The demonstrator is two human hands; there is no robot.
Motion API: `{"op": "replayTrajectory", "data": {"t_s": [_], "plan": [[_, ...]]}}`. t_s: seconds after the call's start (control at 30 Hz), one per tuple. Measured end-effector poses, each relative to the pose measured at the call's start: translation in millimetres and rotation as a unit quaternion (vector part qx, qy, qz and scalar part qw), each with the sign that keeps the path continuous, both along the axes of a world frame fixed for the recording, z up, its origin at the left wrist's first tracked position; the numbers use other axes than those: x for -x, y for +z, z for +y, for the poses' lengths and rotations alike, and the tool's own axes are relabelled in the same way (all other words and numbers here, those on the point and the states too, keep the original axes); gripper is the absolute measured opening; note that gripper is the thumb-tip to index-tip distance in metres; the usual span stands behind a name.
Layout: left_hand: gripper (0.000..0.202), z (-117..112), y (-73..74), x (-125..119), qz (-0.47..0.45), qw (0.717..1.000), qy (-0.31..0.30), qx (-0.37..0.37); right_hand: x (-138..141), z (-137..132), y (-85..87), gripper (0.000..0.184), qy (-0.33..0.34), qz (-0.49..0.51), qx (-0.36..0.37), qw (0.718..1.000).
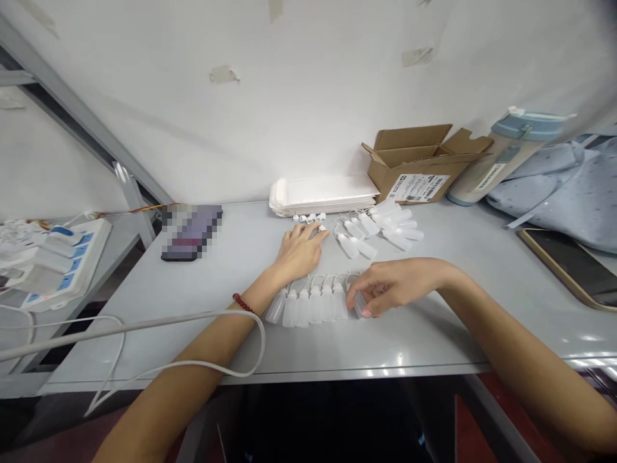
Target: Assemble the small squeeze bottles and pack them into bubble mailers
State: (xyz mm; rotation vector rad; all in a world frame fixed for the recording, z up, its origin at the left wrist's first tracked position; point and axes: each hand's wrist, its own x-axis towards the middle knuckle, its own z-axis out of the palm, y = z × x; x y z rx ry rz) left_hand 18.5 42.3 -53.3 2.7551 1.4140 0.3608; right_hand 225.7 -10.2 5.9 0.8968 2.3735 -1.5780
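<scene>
My left hand reaches to the far side of the table, thumb and index tip closed about a small white cap. Several more white caps lie just beyond its fingers. Closer to me, small translucent squeeze bottles lie side by side in a row, each with a thin tethered loop at its neck. At the row's right end, my right hand curls its thumb and fingers around one bottle, partly hidden by them. A loose pile of similar bottles lies beyond my right hand.
Against the wall are a stack of white sheets or envelopes and an open cardboard box. A tumbler, a blue bag and a phone are at right. A pixelated dark object lies left. A white cable crosses my left forearm.
</scene>
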Motion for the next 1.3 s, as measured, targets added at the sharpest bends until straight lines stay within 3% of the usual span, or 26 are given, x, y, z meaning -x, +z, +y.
{"op": "replayTrajectory", "data": {"t_s": [0.27,0.47,0.57,0.77,0.9,1.13,1.3], "plan": [[0.032,1.3,-3.3,2.8,-0.129,0.992,-0.009,0.007,-6.9,1.6,9.5,0.026,-0.038,0.008,-0.038,0.999],[0.018,-5.8,6.3,-0.6,-0.285,0.955,0.003,0.087,-11.5,-0.8,12.7,0.025,-0.074,0.079,-0.02,0.994],[0.01,-14.0,17.1,-1.1,-0.385,0.908,-0.009,0.164,-10.0,-1.4,13.6,0.022,-0.098,0.123,-0.009,0.987],[0.02,-27.9,31.7,6.2,-0.582,0.754,-0.01,0.304,-5.8,1.1,10.9,0.014,-0.139,0.188,-0.041,0.972],[0.018,-32.3,38.7,11.5,-0.615,0.7,-0.004,0.363,-2.9,3.1,5.4,0.013,-0.181,0.207,-0.046,0.96],[0.022,-38.1,45.1,8.1,-0.593,0.691,0.014,0.413,4.1,2.8,-0.4,0.013,-0.259,0.255,-0.068,0.929],[0.024,-37.8,41.2,4.9,-0.557,0.706,0.04,0.435,10.3,0.6,-3.2,0.009,-0.259,0.298,-0.046,0.917]]}}
